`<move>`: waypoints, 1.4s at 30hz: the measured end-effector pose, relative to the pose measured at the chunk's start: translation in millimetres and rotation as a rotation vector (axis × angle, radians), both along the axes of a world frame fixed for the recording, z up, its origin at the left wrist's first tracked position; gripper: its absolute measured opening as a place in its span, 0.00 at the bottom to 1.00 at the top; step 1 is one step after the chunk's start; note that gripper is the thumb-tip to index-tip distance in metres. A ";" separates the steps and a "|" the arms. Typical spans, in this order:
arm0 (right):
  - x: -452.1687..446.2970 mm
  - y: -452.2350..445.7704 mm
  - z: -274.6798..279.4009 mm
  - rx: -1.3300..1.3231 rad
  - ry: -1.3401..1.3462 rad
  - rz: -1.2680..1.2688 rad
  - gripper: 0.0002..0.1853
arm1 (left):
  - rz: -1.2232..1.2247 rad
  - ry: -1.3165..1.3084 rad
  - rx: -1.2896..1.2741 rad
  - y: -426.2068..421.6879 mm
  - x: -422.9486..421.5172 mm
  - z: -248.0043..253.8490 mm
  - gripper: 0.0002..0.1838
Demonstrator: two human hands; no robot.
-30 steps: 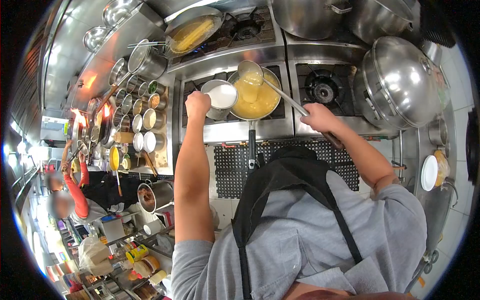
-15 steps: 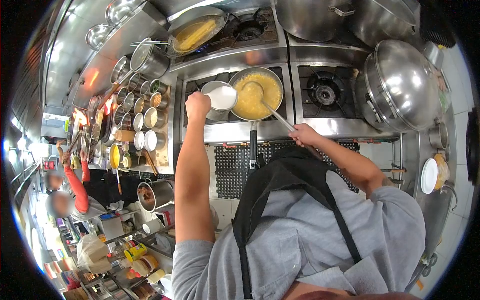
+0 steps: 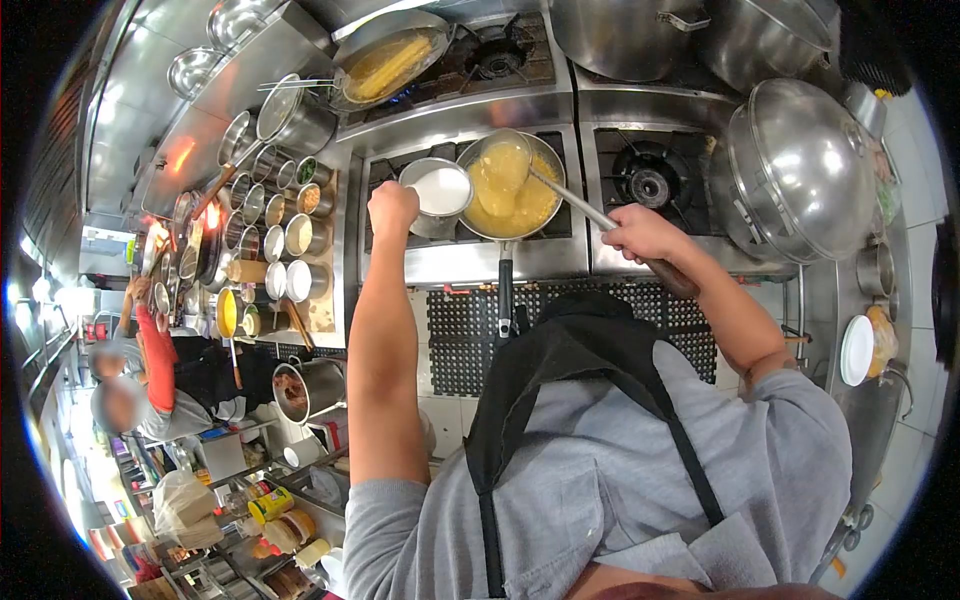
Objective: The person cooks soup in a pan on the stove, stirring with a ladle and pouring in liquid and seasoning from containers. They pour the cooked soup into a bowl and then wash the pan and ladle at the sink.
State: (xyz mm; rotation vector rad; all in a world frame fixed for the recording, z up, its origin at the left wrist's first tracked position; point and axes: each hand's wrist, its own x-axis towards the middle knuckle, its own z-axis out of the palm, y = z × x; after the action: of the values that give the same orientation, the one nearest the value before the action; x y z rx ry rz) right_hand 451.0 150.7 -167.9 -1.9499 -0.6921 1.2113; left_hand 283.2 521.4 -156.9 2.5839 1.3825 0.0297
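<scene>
My left hand (image 3: 394, 208) is closed on the near-left side of a metal pot (image 3: 437, 224) with white liquid (image 3: 441, 190) in it. The pot sits close against the left rim of a frying pan (image 3: 564, 190). Lumpy yellow liquid (image 3: 500, 218) fills the pan, whose black handle (image 3: 505, 290) points toward me. In my right hand (image 3: 645, 237) is a long-handled ladle (image 3: 575, 202), gripped along its shaft. The ladle's bowl holds some yellow liquid and is over the far part of the pan. Whether its underside touches the food is unclear.
A bare burner (image 3: 648, 185) lies right of the pan, beside a large domed metal lid (image 3: 805, 170). Another pan (image 3: 425, 45) with yellow food stands behind. Ingredient containers (image 3: 305, 235) line the left. Flames rise near a co-worker in a red sleeve (image 3: 155, 355).
The ladle's bowl has risen and shifted away from me, its handle swinging up and right with my right hand. The pot in my left hand has tipped back a little from the pan.
</scene>
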 end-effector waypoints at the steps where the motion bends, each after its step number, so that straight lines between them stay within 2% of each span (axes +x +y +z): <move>1: 0.8 -1.4 2.5 -0.003 -0.060 0.006 0.11 | -0.004 0.001 0.002 0.2 0.5 0.1 0.21; 6: -1.9 -4.3 7.1 0.033 -0.331 0.041 0.14 | 0.009 -0.020 0.015 3.4 2.4 -5.3 0.20; 9: -6.3 -1.9 -29.6 0.104 -0.614 0.078 0.14 | 0.010 -0.026 0.014 5.5 3.2 -9.1 0.20; 10: -8.8 2.0 -35.4 0.037 -0.600 0.100 0.14 | 0.009 -0.025 0.010 6.4 3.0 -10.3 0.20; 16: -18.7 11.6 -135.4 0.075 -0.595 0.059 0.14 | -0.004 -0.029 0.039 7.3 0.3 -13.4 0.20; 18: -27.9 10.4 -147.9 0.042 -0.641 0.090 0.14 | -0.004 -0.031 0.028 4.1 -2.1 -11.1 0.20; 21: -44.1 10.5 -143.0 -0.025 -0.176 0.030 0.14 | 0.001 -0.020 0.012 0.5 -4.4 -5.9 0.20; 22: -50.7 9.7 -131.5 0.020 0.227 -0.108 0.08 | 0.000 -0.015 0.006 -0.8 -4.4 -4.7 0.20; 25: -33.2 15.8 -111.8 0.022 0.814 -0.218 0.07 | 0.015 -0.025 0.004 -1.9 -3.5 -4.9 0.20; 26: -28.9 13.2 -95.6 -0.072 0.818 -0.237 0.06 | 0.015 -0.021 0.001 -1.8 -4.0 -4.6 0.20; 29: -26.1 12.5 -42.8 -0.021 0.831 -0.226 0.13 | 0.009 -0.008 -0.006 -2.5 -2.8 -3.2 0.20; 30: -18.2 9.5 -40.9 -0.063 0.799 -0.182 0.12 | 0.006 -0.004 -0.007 -1.9 -2.5 -2.9 0.21; 33: -10.6 7.3 -38.1 0.033 0.485 -0.127 0.10 | 0.002 -0.006 -0.011 -1.9 -1.8 -1.4 0.21; 34: -13.8 5.4 -20.5 0.024 0.409 -0.125 0.08 | 0.002 -0.009 -0.012 -2.1 -1.5 -0.9 0.21; 37: -8.0 1.6 0.3 -0.008 0.056 -0.022 0.09 | 0.005 -0.021 -0.007 -2.5 -1.1 -0.9 0.21; 42: -11.3 -7.4 9.1 0.050 -0.371 0.045 0.11 | -0.012 -0.004 0.030 -5.2 0.4 2.1 0.20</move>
State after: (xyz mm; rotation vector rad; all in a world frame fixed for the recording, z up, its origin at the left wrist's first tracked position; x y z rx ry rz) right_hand 439.8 143.2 -158.7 -2.1490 -0.9476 0.8526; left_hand 283.6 516.2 -154.8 2.6153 1.3751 0.0538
